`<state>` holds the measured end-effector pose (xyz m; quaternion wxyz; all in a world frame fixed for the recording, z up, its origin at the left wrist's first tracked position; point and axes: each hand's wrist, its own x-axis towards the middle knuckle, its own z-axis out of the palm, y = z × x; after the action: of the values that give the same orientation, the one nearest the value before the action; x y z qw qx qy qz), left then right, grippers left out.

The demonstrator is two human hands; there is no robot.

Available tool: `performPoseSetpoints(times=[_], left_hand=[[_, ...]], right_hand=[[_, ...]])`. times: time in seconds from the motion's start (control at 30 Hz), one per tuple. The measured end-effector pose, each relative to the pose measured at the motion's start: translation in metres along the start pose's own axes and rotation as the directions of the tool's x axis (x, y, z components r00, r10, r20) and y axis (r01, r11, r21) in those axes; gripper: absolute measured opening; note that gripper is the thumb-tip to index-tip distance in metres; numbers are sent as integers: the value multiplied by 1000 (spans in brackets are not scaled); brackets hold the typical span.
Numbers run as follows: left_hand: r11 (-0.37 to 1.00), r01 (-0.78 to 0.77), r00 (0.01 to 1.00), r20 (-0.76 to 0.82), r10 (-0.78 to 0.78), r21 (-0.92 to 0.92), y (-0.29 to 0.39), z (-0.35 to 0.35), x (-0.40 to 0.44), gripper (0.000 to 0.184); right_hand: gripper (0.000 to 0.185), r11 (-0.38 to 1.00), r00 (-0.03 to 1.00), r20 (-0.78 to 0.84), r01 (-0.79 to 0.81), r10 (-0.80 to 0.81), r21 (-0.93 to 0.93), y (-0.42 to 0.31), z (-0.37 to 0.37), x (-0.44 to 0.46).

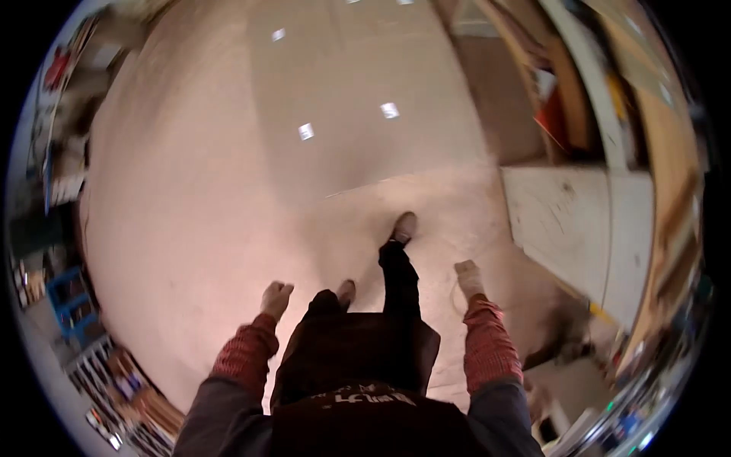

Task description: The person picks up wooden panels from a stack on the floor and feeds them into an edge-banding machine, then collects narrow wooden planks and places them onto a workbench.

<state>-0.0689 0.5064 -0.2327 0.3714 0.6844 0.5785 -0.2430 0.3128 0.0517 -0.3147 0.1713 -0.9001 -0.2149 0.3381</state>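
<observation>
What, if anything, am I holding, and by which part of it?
I see nothing in your left hand. A pale loop shows beside your right hand, but whether it's held, I can't tell.

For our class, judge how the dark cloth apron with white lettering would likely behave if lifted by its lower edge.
The dark cloth apron with white lettering would probably flop and fold, as it appears draped loosely. Its edge looks thin, suggesting light weight. Its matte surface suggests it isn't very slippery.

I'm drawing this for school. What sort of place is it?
Probably a workshop or storeroom, though the edges are blurry. The wide floor, scuffed white panel on the right and the person's dark apron with white lettering suggest it.
</observation>
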Motion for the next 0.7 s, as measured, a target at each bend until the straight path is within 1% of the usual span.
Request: performPoseSetpoints(times=[0.03,0.07,0.1,0.13,0.17,0.2,0.23,0.27,0.3,0.33,0.37,0.4,0.43,0.47,0.5,0.53,0.57,0.6,0.63,0.67,0.7], left_hand=[[1000,11,999,-39,-11,15,12,-1,-2,46],[999,9,997,-81,-6,35,32,-5,8,49],[997,59,996,-76,-54,57,49,-10,20,54],[991,105,993,-65,-99,81,63,-12,32,59],[991,124,988,-94,-120,44,68,-9,52,61],[991,136,984,-121,-134,10,68,-5,74,64],[988,154,982,-109,-151,14,66,-1,103,66],[984,176,980,-97,-174,19,63,0,123,69],[982,186,970,-157,-188,-28,65,5,146,70],[980,185,956,-218,-197,-74,66,7,172,71],[965,213,954,-181,-240,-154,41,19,220,75],[940,249,950,-127,-284,-234,14,38,259,80],[932,271,946,-111,-304,-239,18,38,273,80],[854,319,940,19,-341,-411,36,34,283,77],[799,351,931,95,-352,-488,44,42,286,76],[735,391,917,170,-360,-554,51,51,290,75],[408,470,860,302,-412,-783,54,65,301,77],[13,486,804,441,-399,-874,58,72,311,79],[11,496,804,454,-385,-868,42,91,321,79],[128,318,942,299,-153,-939,17,121,328,78],[28,307,946,302,-114,-951,22,118,323,75]], right_hand=[[17,999,1000,7,6,-6,35,27,2,20],[20,998,999,3,37,-37,50,2,-27,43],[21,982,979,-124,174,-165,72,39,-4,70],[20,810,863,-12,469,-505,-352,35,-27,93],[19,968,969,36,245,-243,-56,20,-35,109],[19,990,987,109,109,-118,87,-1,-42,118],[19,977,984,180,-49,11,208,-22,-49,127],[19,935,955,258,-219,147,280,-50,-57,123],[20,860,896,346,-392,277,327,-74,-48,128],[20,863,892,361,-392,272,318,-79,-21,126],[20,543,840,406,-543,360,641,-71,16,118],[20,102,765,487,-573,422,813,-67,41,111],[21,200,752,530,-632,393,749,-89,48,111],[23,295,732,575,-677,366,674,-121,60,112],[21,108,718,619,-677,319,728,-137,69,107],[21,110,705,627,-689,332,716,-146,84,111],[21,103,729,625,-670,281,735,-154,99,116],[22,97,757,612,-643,231,759,-164,110,123],[25,194,724,614,-683,314,704,-186,109,135],[32,174,676,637,-724,371,667,-180,121,144],[35,185,691,648,-716,321,673,-175,124,151]])
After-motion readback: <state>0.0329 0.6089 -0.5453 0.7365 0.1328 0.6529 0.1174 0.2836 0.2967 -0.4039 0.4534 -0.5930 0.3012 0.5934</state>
